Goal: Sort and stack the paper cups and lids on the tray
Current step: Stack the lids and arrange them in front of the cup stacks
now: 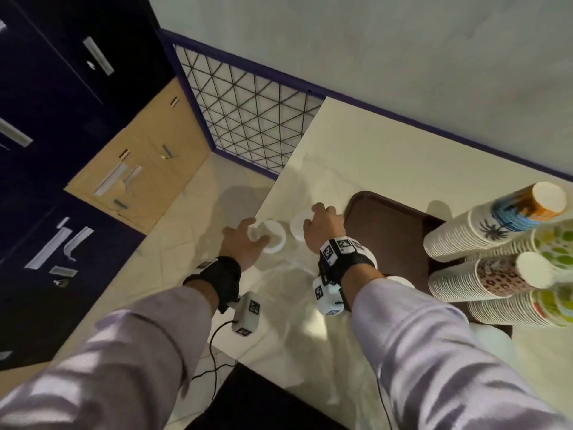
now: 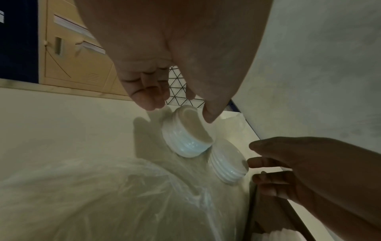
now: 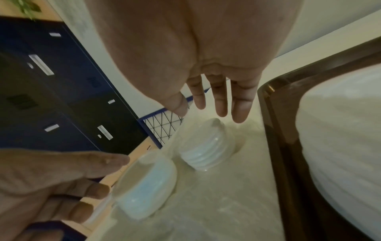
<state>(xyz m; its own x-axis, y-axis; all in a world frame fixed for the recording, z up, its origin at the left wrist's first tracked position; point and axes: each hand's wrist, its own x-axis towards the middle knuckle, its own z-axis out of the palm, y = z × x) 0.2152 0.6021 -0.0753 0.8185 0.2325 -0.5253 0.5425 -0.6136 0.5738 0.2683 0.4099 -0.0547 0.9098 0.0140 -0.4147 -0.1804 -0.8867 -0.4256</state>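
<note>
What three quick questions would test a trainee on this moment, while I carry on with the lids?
1. True or false: the right hand is gripping a paper cup.
2. Pick one. Relative to the tray, the left lid pile and the right lid pile sit: A) inside it; B) on the table beside it; C) on the floor.
3. Fill in: the cup stacks lie on their ____.

Key: 1 false, its fingers are straight above the right lid pile; 2 B; 3 sides.
</note>
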